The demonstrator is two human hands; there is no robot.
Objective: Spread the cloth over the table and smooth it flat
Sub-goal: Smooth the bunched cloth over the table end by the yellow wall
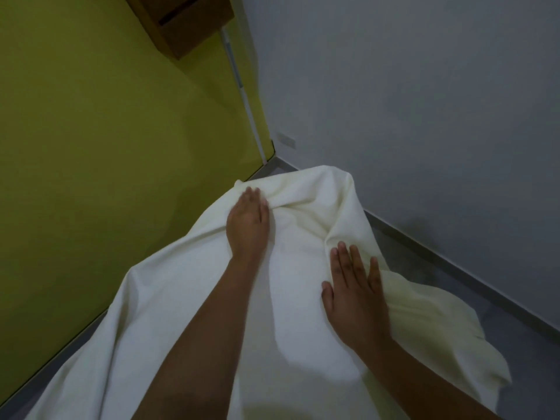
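A cream white cloth point(188, 301) covers the table entirely; no bare tabletop shows, and the cloth hangs over the sides. My left hand point(248, 226) lies palm down near the far end, its fingertips pressed into a bunched fold. On the right side my right hand point(354, 294) rests flat with fingers spread, beside a crease that runs toward the far end. The cloth's right edge droops in ripples toward the floor.
A yellow-green wall point(106, 131) runs along the left, a grey wall point(424, 101) along the right, meeting in a corner past the table's far end. A wooden box point(178, 22) is fixed high on the yellow-green wall. Grey floor point(500, 313) shows to the right.
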